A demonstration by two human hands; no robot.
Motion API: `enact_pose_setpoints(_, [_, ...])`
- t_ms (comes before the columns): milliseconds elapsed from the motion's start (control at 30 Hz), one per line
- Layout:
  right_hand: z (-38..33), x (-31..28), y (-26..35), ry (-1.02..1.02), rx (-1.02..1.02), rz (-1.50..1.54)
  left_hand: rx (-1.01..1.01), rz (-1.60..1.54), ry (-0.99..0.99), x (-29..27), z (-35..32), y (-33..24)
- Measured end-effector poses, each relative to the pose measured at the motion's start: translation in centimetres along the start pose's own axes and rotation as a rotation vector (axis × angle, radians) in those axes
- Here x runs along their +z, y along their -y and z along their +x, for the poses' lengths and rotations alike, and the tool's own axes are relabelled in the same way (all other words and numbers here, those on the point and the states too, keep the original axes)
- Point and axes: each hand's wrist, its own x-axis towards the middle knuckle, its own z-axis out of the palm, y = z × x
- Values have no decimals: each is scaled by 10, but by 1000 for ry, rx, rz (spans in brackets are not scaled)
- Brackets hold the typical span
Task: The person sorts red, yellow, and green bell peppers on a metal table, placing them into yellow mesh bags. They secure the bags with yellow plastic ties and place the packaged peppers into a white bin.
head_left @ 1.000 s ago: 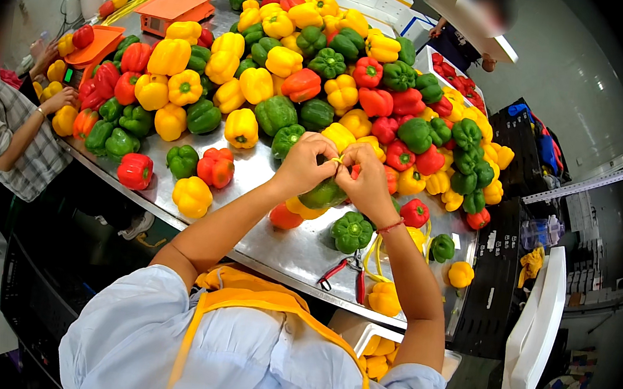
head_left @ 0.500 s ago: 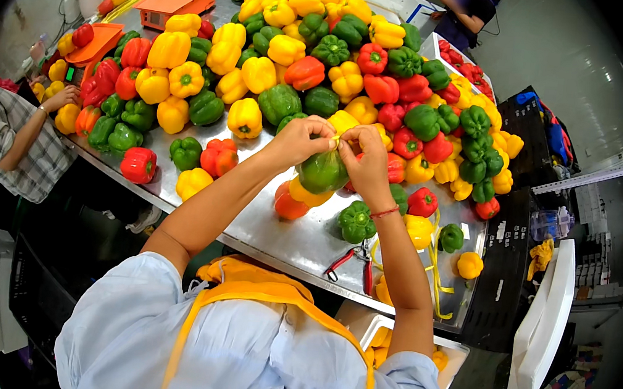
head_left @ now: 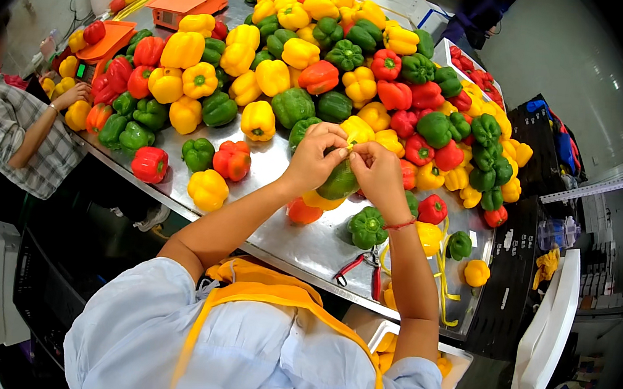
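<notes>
Near the table's (head_left: pixel 298 247) bare front edge, our left hand (head_left: pixel 314 160) and right hand (head_left: pixel 379 175) pinch a yellow tie (head_left: pixel 349 143) above the bagged peppers (head_left: pixel 336 183), unmoved since before.

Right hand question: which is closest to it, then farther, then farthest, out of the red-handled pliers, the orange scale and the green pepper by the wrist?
From the right hand:
1. Green pepper, just below the wrist.
2. Red-handled pliers, lower, near the table's front edge.
3. Orange scale, far corner, upper left.
</notes>
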Motion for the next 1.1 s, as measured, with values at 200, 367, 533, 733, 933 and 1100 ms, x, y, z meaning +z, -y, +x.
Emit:
enact_pose_setpoints(200, [4,-7,-15,124,92,371,162,102,4,-2,-1,-8])
enact_pose_setpoints(367, [1,-14,-14,167,115,382,193,97,-30,5,-3,-8])
enact_pose_setpoints(533, [-1,-7,-19,74,127,360,236,104,-118,11,-1,-9])
enact_pose_setpoints(733, [-10,7,-16,-120,46,432,105,109,-133,15,3,-3])
enact_pose_setpoints(933, [-18,23,-25,-247,-148,351,-119,-16,-9,16,4,15])
enact_pose_setpoints(1100, [-16,29,-31,-301,-221,338,-66,-67,15,15,10,4])
